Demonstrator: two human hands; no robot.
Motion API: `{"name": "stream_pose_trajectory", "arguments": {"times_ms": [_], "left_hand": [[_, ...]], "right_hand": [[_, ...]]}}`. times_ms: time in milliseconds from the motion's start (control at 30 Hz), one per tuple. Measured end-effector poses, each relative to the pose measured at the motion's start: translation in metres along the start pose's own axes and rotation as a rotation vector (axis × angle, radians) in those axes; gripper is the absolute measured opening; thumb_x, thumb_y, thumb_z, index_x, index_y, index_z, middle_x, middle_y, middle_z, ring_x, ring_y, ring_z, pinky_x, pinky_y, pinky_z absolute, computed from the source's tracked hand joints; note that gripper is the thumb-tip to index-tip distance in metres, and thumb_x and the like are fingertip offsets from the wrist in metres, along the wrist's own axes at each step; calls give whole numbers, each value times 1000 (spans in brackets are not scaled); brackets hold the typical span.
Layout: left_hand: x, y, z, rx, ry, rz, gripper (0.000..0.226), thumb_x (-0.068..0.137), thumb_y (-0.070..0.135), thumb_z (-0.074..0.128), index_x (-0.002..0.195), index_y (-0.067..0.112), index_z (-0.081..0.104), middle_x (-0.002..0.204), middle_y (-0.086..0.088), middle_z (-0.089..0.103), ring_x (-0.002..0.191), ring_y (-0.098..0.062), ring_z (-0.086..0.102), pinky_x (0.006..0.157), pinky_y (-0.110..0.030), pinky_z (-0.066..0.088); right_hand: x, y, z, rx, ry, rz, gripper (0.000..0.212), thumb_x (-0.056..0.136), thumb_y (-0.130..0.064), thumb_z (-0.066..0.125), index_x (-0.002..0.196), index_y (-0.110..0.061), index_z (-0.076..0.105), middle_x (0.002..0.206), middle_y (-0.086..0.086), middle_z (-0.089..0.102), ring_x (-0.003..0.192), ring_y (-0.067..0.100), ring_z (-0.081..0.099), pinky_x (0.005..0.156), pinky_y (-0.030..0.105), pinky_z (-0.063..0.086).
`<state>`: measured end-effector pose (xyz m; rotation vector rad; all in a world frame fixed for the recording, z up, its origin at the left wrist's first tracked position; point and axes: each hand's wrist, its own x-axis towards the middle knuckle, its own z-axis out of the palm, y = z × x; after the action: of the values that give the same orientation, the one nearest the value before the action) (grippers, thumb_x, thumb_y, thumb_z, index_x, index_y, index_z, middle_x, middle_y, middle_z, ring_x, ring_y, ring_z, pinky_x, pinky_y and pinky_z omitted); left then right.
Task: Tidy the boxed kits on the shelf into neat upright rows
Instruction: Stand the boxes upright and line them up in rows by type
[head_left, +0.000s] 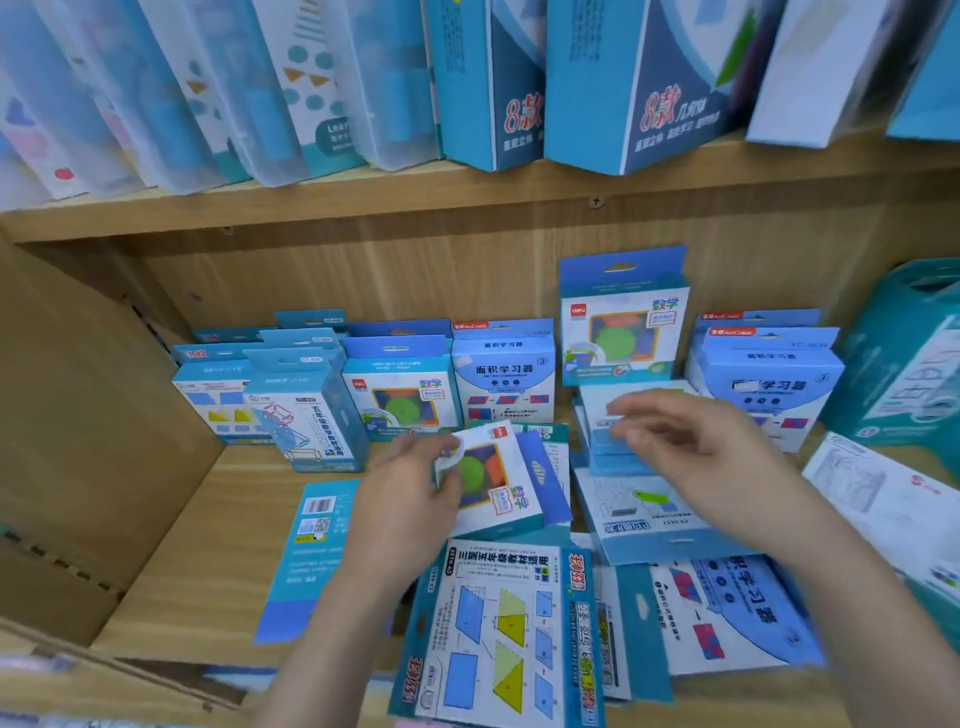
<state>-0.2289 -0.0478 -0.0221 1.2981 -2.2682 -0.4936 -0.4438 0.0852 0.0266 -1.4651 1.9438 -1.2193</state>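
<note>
**White-and-blue cardboard kit box with a green disc on its face** (480, 480): lies tilted on top of other boxes at mid-shelf, just on the near side of the standing row. The left hand (410, 483) grips its left edge, with the fingers curled over the rim. The right hand (706, 452) is blurred and hovers over a low stack of plain blue flat boxes (615, 454) to the right. Its fingers are loosely spread and appear to hold nothing. Whether they touch the stack cannot be told.

**Done, by judgement:** a far row of blue upright kit boxes (501, 374) stands against the back panel and runs from left to right. One taller green-disc box (623, 322) rises above its neighbours.

**To do, by judgement:** several boxes lie flat on the pale wooden shelf board (171, 545).
- Near left: a blue box showing a barcode (317, 545).
- Near centre: a blue-framed box printed with parallelograms and triangles (498, 623).
- Near right: a white box with red-and-blue tiles (727, 613).
- Between these and the stack: a white-faced box with a green tag (644, 512).

Roughly half the work appears outstanding.
</note>
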Motion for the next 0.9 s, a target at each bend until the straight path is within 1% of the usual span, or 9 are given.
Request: {"name": "stream_pose_trajectory", "arguments": {"times_ms": [100,167,267,400,467,533,667,767,900], "left_hand": [[-21,-8,-1,30,-19,-104,38,90,37,57,127,28,54,109,2,56,97,-20,58,77,-31,42],[-27,-9,1,31,-12,-125,44,90,42,56,130,29,48,111,0,56,96,-22,58,74,-32,42],[-24,-12,3,35,-2,-167,49,89,45,56,133,27,42,112,-6,55,102,-27,58,77,-36,43],[-20,-18,6,24,-95,-274,57,87,49,57,134,25,35,104,-7,59,100,-32,58,78,-38,43],[-16,-18,4,-38,-110,-307,60,86,47,61,135,26,32,94,0,58,97,-30,59,73,-35,42],[-11,-18,1,-73,-131,-321,64,86,44,63,137,25,31,97,2,60,97,-27,59,72,-33,40],[1,-22,-2,-90,-189,-322,75,82,47,66,143,25,28,136,-3,48,121,-25,49,94,-36,43],[16,-25,-3,-258,-264,-410,81,78,48,72,143,25,29,137,-8,47,122,-26,50,99,-38,43],[24,-24,-2,-568,-199,-504,78,71,28,82,136,23,39,127,-16,52,111,-28,57,94,-37,48]], "right_hand": [[-38,-5,19,-71,-82,-11,20,88,-34,60,103,-47,60,105,-28,64,100,-13,54,88,12,44],[-50,-9,33,-223,-163,-50,28,89,-46,54,116,-49,54,116,-38,49,110,-15,42,92,8,33],[-57,-15,47,-371,-242,-118,40,92,-51,47,131,-46,43,121,-39,31,114,-16,25,98,8,23],[-60,-15,64,-472,-321,-171,60,84,-70,33,138,-43,35,138,-30,26,128,-7,19,105,17,17],[-63,-11,75,-576,-343,-156,69,74,-74,24,129,-41,48,135,-24,39,125,-1,36,103,26,25],[-66,-4,84,-649,-288,-167,56,75,-70,30,105,-38,64,114,-18,59,106,3,55,90,29,32],[-71,-2,92,-675,-205,-180,47,75,-63,35,92,-35,70,106,-11,66,108,9,46,81,37,26],[-73,-2,94,-695,-174,-181,48,75,-61,35,91,-36,72,107,-10,67,109,11,45,79,38,26],[-75,0,97,-698,-145,-182,48,76,-61,33,90,-35,71,104,-10,68,107,10,46,78,38,27]]}}
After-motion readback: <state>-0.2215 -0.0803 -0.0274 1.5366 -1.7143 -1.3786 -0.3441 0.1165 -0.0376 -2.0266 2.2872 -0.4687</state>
